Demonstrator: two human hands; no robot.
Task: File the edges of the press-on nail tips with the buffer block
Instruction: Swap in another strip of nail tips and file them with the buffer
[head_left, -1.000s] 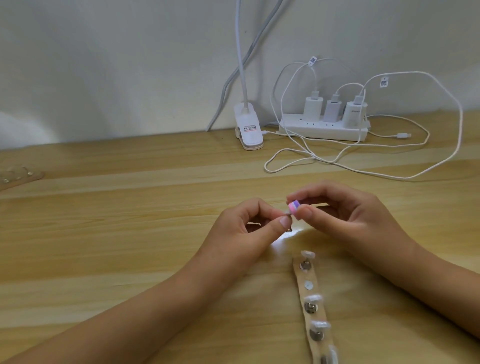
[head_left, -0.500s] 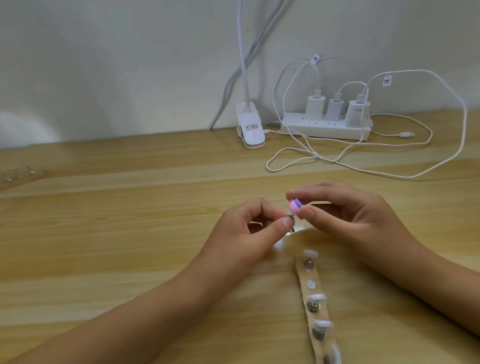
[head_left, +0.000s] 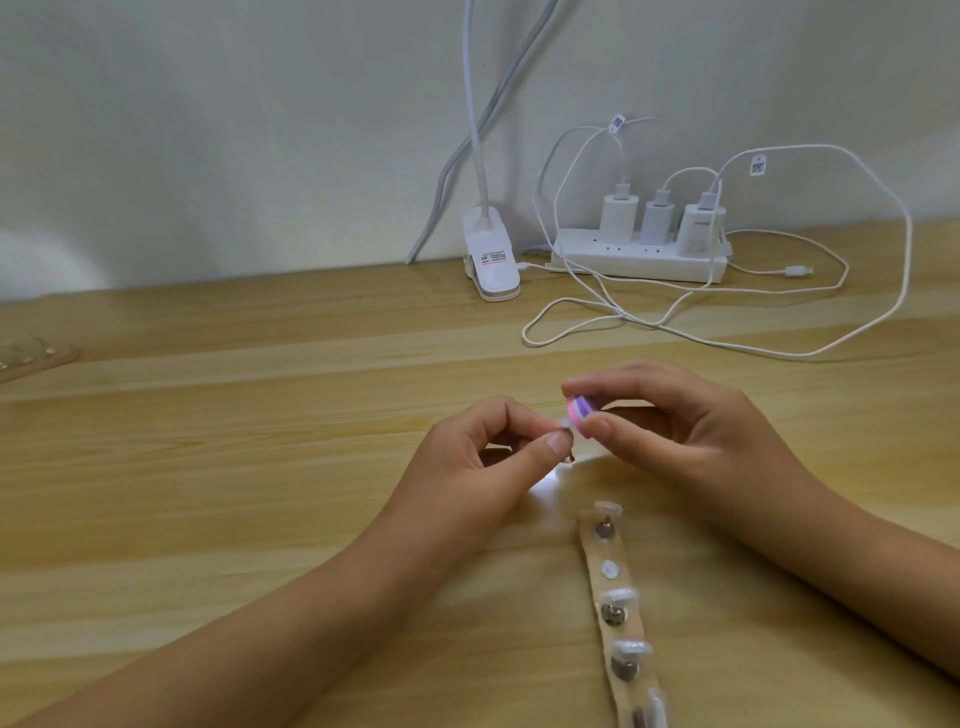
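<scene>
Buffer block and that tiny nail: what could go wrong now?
The left hand pinches the nail tip at the fingertips, so a push from the buffer block in the right hand might flick it away. The block sits close to the left thumb and could scrape skin. The right forearm, beside the strip of tips, might knock it.

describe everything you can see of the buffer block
The buffer block is a small, soft-looking pad in pink and purple layers. The right hand pinches it between thumb and fingers, which hide most of it, and holds it above the wooden table. Its exposed end appears to touch the blurred nail tip that the left hand pinches.
</scene>
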